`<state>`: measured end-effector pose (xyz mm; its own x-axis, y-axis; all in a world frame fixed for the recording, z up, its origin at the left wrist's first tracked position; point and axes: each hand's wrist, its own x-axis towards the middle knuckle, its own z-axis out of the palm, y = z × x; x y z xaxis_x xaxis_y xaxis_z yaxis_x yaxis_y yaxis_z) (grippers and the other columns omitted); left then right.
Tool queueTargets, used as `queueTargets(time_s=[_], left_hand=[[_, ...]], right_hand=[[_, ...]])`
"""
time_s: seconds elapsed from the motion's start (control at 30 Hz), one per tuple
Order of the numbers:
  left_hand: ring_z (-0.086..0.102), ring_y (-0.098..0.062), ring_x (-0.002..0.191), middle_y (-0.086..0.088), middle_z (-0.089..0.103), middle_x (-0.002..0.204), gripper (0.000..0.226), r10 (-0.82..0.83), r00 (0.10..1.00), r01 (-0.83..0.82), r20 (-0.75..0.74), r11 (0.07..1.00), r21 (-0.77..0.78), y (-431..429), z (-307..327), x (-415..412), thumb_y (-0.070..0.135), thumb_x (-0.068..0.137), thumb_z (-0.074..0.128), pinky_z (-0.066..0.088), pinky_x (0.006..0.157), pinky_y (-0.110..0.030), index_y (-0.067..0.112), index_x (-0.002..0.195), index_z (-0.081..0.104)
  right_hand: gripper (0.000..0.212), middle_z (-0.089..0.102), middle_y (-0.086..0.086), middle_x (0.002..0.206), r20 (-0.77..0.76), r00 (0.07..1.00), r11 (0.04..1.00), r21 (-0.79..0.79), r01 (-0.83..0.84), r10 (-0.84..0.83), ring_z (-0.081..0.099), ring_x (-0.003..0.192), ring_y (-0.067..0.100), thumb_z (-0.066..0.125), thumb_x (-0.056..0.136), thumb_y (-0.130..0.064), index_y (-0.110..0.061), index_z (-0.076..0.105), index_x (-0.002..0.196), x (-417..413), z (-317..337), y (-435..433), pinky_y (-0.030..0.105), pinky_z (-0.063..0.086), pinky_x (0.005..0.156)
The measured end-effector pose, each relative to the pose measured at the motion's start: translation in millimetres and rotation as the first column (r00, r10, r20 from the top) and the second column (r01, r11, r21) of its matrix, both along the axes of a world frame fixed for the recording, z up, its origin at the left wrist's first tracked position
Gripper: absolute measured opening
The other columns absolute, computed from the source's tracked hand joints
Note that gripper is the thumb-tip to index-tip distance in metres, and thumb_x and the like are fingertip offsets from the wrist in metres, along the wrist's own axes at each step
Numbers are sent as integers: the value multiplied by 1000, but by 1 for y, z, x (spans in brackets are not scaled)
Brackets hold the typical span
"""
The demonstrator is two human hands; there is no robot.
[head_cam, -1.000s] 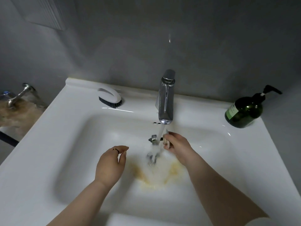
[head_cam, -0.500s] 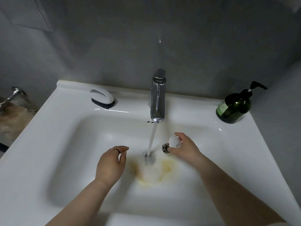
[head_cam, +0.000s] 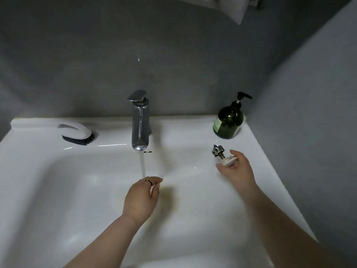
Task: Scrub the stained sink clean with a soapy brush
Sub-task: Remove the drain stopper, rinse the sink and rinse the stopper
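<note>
Prep step, scrubbing not started. Right grip (head_cam: 238,171) pinches the drain stopper (head_cam: 224,157) by its white cap, metal stem pointing up-left. It's over the right deck of the sink (head_cam: 29,151), near the soap bottle (head_cam: 228,123). Left grip (head_cam: 141,198) hangs over the basin, fingers loosely curled, holding nothing. Tap (head_cam: 140,124) is running. Yellow stain (head_cam: 168,196) is on the basin floor, by the left grip. Brush (head_cam: 77,133) lies untouched on the back-left ledge. Next, probably: park the stopper on the deck, fetch the brush, pump soap onto the bristles.
</note>
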<state>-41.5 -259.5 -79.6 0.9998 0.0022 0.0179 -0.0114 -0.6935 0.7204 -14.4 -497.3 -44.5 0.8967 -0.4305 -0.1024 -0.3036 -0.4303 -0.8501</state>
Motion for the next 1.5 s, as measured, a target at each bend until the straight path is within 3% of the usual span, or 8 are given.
queueTargets(time_s=[0.37, 0.5, 0.6, 0.83, 1.17, 1.33, 1.43, 1.5], left_hand=[[55, -17, 105, 2, 64, 108, 21, -9, 1000, 9, -15, 1000, 25, -20, -3, 7, 10, 91, 50, 31, 77, -13, 14, 105, 65], [57, -18, 103, 3, 63, 107, 21, 37, 998, -37, -42, 999, 12, -16, -8, 9, 9, 91, 49, 34, 77, -17, 13, 104, 65], [59, -20, 98, 1, 64, 103, 20, 56, 995, -56, -87, 998, 5, -13, -12, 10, 10, 91, 48, 36, 73, -21, 15, 104, 64], [56, -15, 93, 1, 66, 101, 20, 89, 988, -88, -129, 996, 19, -6, -21, 8, 12, 92, 47, 32, 68, -18, 17, 104, 63], [47, -10, 89, 15, 55, 90, 21, 125, 983, -125, -136, 992, 9, 11, -11, -3, 11, 93, 46, 27, 61, -17, 27, 85, 57], [46, -9, 90, 8, 56, 98, 20, 181, 975, -186, -130, 982, -22, 31, -11, -11, 11, 93, 46, 31, 72, -21, 16, 102, 63], [48, -10, 91, 5, 59, 102, 21, 227, 968, -231, -105, 973, -21, 49, -7, -18, 10, 93, 46, 32, 74, -21, 13, 105, 63], [52, -14, 98, 4, 60, 104, 21, 246, 966, -248, -82, 969, -15, 58, -5, -25, 9, 92, 47, 32, 75, -20, 12, 105, 64]], right_hand=[[46, 48, 19, 122, 102, 950, 951, -62, 303, -296, 53, 106, 32, 71, 78, -6, 6, 50, 117, 9, -26, -55, 10, 28, 70], [45, 52, 18, 118, 102, 952, 948, -115, 298, -287, 54, 104, 33, 71, 78, -10, 4, 52, 116, 21, -33, -59, 23, 35, 78], [45, 61, 20, 110, 66, 946, 892, -318, 320, -316, 51, 108, 38, 74, 74, -24, 2, 59, 109, 23, -38, -63, 35, 36, 88], [49, 61, 17, 117, -9, 933, 822, -475, 314, -361, 43, 115, 37, 73, 75, -33, -3, 60, 112, 25, -38, -66, 37, 27, 93], [61, 48, 22, 133, 69, 914, 861, -316, 400, -399, 38, 126, 39, 71, 78, -22, 3, 47, 128, 5, -32, -60, 38, 27, 103], [27, 56, 22, 109, 279, 890, 871, -240, 429, -361, 50, 104, 36, 60, 83, -4, 8, 56, 107, -21, -19, -30, 37, 35, 89], [6, 55, 5, 76, 72, 980, 981, -46, 188, -184, 50, 76, 24, 54, 89, -10, -7, 57, 85, -23, -14, 9, 27, 38, 71], [21, 54, 6, 67, -102, 995, 992, 124, 24, -12, 48, 60, 21, 53, 91, -13, -11, 53, 70, -16, -12, 37, 22, 42, 56]])
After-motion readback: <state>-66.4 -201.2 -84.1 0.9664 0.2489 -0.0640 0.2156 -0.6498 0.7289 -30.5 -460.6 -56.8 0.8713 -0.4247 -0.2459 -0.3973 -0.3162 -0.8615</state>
